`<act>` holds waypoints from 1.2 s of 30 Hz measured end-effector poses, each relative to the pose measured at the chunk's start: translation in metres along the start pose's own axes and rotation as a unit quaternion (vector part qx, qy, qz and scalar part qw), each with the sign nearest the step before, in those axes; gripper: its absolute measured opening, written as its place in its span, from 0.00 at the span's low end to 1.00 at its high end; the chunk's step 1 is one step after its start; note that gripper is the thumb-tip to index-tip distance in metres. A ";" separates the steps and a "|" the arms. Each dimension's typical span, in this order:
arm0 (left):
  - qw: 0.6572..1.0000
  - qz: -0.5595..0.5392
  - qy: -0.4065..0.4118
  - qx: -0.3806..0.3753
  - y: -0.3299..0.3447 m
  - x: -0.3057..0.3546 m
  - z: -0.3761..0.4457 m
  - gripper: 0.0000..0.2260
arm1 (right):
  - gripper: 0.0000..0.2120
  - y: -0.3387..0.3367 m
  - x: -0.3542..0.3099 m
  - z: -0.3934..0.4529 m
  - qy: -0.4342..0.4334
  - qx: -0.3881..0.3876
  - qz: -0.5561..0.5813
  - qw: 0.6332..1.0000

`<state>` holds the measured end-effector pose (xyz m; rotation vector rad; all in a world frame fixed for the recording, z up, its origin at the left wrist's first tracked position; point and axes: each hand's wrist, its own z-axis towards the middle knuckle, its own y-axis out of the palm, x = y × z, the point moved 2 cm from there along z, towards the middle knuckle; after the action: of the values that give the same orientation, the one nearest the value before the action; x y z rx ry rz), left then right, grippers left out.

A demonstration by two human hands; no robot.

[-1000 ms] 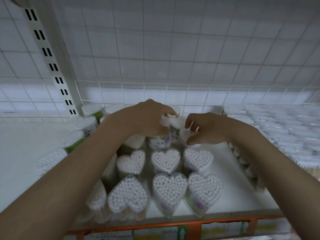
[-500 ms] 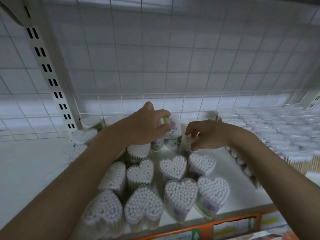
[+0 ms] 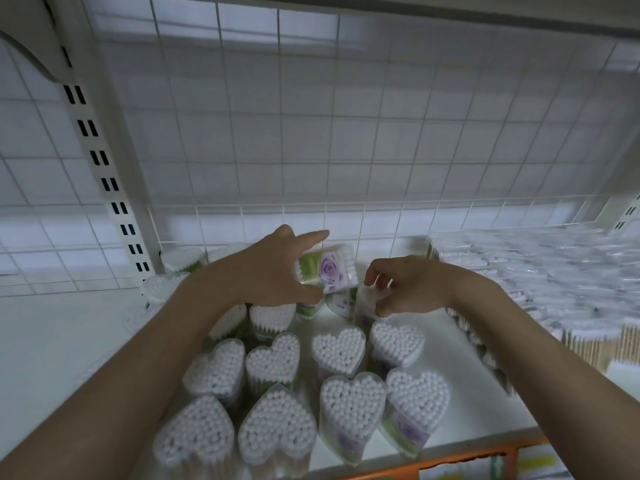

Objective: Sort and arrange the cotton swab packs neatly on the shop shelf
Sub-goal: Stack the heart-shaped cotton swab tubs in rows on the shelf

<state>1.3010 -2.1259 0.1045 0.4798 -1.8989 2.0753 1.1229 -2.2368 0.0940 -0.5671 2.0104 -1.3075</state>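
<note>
**A:** What is held, and where?

**B:** The left hand holds one heart-shaped cotton swab pack lifted above the back of the shelf. The thumb is under it and the fingers spread over its far side. The pack is tipped on its side, so its label with a purple rose faces the camera. That is probably to check which way it should face.

**B:** The right hand is just beside it. Its fingers curl down and appear to pinch the top of a clear pack standing in the back row, though blur makes the grip hard to confirm.

**A:** And the other packs?

**B:** The front heart packs stand upright in rough rows with the swab tips up, close behind the orange shelf edge. The left packs lean and crowd, so the rows look unfinished. A separate stack of flat packs fills the right side.

**A:** Why lift one?

**B:** Likely to open a gap and set it back straight.
</note>
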 end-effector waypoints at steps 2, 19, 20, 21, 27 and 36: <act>1.000 -0.001 0.008 0.006 0.000 0.001 0.002 0.29 | 0.20 0.001 0.000 0.000 -0.004 0.001 0.005 1.000; 0.986 -0.147 0.028 0.072 0.019 0.022 -0.001 0.26 | 0.24 0.004 0.004 0.007 -0.036 0.006 -0.026 0.999; 0.986 -0.151 0.025 0.072 0.021 0.022 0.000 0.25 | 0.25 0.004 0.004 0.008 -0.038 0.007 -0.025 0.999; 0.987 -0.145 0.022 0.072 0.023 0.023 0.001 0.25 | 0.25 0.003 0.005 0.007 -0.040 0.008 -0.025 0.999; 0.992 -0.108 0.026 0.056 0.034 0.031 0.002 0.27 | 0.25 0.005 0.006 0.006 -0.045 0.013 -0.020 0.999; 0.998 0.041 0.029 0.046 0.042 0.028 0.008 0.25 | 0.26 0.006 0.006 0.004 -0.055 0.022 -0.030 0.998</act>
<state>1.2578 -2.1377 0.0796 0.3639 -1.8269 2.2119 1.1217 -2.2411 0.0859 -0.6691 1.8842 -1.3234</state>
